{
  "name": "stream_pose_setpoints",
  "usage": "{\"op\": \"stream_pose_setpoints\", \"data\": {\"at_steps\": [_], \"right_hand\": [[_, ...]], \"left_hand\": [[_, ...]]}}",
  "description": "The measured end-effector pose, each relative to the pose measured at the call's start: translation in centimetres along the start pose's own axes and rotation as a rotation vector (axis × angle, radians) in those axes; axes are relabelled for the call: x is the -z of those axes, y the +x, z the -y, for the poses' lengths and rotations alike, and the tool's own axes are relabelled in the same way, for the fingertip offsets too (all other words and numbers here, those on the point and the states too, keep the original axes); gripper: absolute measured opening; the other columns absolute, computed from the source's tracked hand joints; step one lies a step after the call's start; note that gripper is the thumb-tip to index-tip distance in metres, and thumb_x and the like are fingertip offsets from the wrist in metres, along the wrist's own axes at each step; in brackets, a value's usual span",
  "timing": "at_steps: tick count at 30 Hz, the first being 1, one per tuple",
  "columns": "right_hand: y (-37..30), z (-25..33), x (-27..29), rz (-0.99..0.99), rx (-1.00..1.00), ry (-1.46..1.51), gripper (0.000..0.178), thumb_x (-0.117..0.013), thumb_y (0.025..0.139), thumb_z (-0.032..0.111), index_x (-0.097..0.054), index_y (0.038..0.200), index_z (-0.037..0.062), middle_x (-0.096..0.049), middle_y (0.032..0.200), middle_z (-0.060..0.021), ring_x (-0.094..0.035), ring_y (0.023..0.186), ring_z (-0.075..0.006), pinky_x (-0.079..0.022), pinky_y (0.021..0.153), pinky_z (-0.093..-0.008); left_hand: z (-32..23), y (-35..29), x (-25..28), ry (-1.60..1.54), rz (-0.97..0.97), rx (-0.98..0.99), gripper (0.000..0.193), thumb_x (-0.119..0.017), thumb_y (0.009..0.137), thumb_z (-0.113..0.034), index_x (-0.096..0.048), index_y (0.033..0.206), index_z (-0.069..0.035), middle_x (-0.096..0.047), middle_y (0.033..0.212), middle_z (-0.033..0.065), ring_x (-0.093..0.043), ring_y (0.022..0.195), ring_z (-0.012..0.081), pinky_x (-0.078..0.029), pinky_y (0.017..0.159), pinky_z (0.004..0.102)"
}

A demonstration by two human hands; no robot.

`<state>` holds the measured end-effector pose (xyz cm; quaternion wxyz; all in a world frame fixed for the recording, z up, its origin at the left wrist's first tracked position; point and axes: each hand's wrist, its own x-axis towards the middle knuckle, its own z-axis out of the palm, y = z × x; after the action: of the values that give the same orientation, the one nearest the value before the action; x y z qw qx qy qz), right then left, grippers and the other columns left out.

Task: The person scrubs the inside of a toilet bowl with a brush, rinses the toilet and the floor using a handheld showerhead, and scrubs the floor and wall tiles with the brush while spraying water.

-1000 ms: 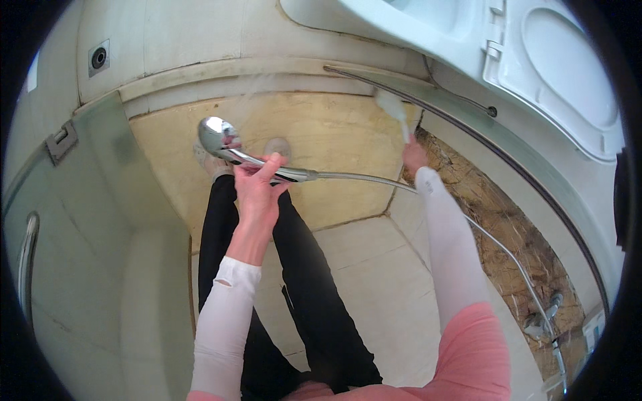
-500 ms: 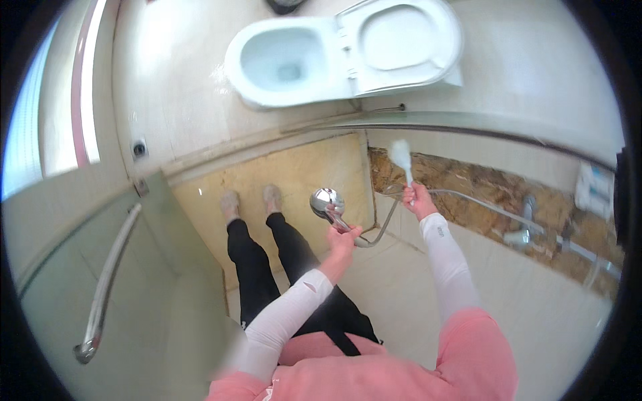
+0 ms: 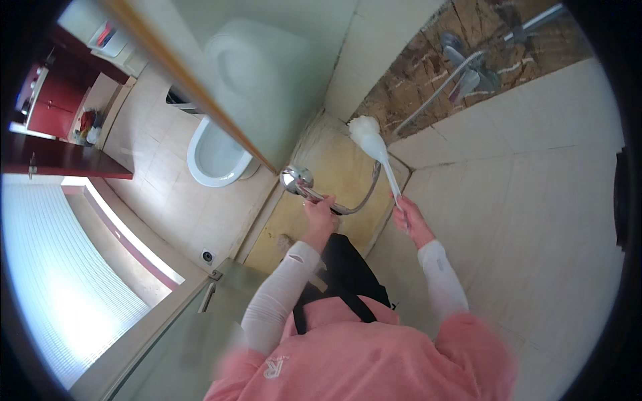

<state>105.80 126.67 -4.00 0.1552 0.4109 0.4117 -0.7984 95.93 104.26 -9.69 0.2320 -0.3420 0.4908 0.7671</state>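
Observation:
My left hand (image 3: 321, 214) is closed round the handle of a chrome shower head (image 3: 296, 179), whose round head points away to the left. From its handle end a metal hose (image 3: 372, 189) loops up behind the brush and on to the wall fitting. My right hand (image 3: 412, 220) grips the long white handle of a toilet brush (image 3: 378, 151). The brush's pale, bushy head is raised, close in view to the brown stone band of the wall; I cannot tell whether it touches. Both forearms wear white sleeves.
A chrome mixer tap (image 3: 463, 73) sits on the brown stone wall band (image 3: 414, 80). A glass partition (image 3: 281, 73) with an orange-brown edge stands between me and the toilet (image 3: 217, 157). A glass door (image 3: 221, 321) is at lower left, near a floor drain (image 3: 207, 256). Red cabinets (image 3: 53, 107) stand far left.
My view and body have turned toward the right-hand wall, so the toilet now shows farther left, partly behind glass. Both hands keep their holds; the brush now tilts up to the left.

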Motion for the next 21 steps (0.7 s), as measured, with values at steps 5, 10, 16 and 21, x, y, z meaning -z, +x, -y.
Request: {"op": "stream_pose_setpoints", "data": {"at_steps": [5,10,16,21], "right_hand": [[-5.0,-7.9,6.1,-0.131,0.284,0.020,0.023,-0.046,0.093,0.023,-0.049,0.114,0.0127,-0.041,0.055,0.0022,-0.036,0.036,-0.0057,-0.028,0.031,-0.0222],[-3.3,-13.9,10.1,-0.422,0.300,0.026,0.021,-0.050,0.091,0.019,-0.048,0.111,0.0130,-0.043,0.055,0.0022,-0.036,0.037,-0.0053,-0.027,0.031,-0.0219],[9.7,-21.5,13.7,-0.625,0.312,-0.263,0.018,-0.050,0.091,0.019,-0.048,0.107,0.0117,-0.040,0.054,0.0043,-0.034,0.039,-0.0044,-0.025,0.033,-0.0239],[20.8,-24.8,9.7,-0.637,0.351,-0.646,0.026,-0.052,0.089,0.020,-0.052,0.111,0.0054,-0.061,0.086,-0.0118,-0.059,0.072,-0.0235,-0.046,0.064,-0.0356]], "left_hand": [[-0.5,1.0,-1.4,0.146,0.044,-0.001,0.022,-0.067,0.073,-0.006,-0.050,0.087,-0.005,-0.056,0.079,0.0071,-0.057,0.060,0.0208,-0.048,0.046,0.0348],[0.2,3.1,-1.8,0.082,0.121,0.026,0.021,-0.065,0.075,-0.008,-0.052,0.090,-0.003,-0.058,0.085,0.0099,-0.061,0.079,0.0247,-0.054,0.056,0.0404],[1.3,5.8,-1.8,-0.099,0.217,0.127,0.016,-0.060,0.084,-0.008,-0.050,0.094,-0.001,-0.057,0.095,0.0120,-0.059,0.093,0.0275,-0.055,0.073,0.0482],[3.1,11.2,1.1,-0.289,0.276,0.191,0.009,-0.059,0.085,-0.007,-0.051,0.089,-0.004,-0.057,0.095,0.0077,-0.055,0.104,0.0279,-0.050,0.081,0.0525]]}}
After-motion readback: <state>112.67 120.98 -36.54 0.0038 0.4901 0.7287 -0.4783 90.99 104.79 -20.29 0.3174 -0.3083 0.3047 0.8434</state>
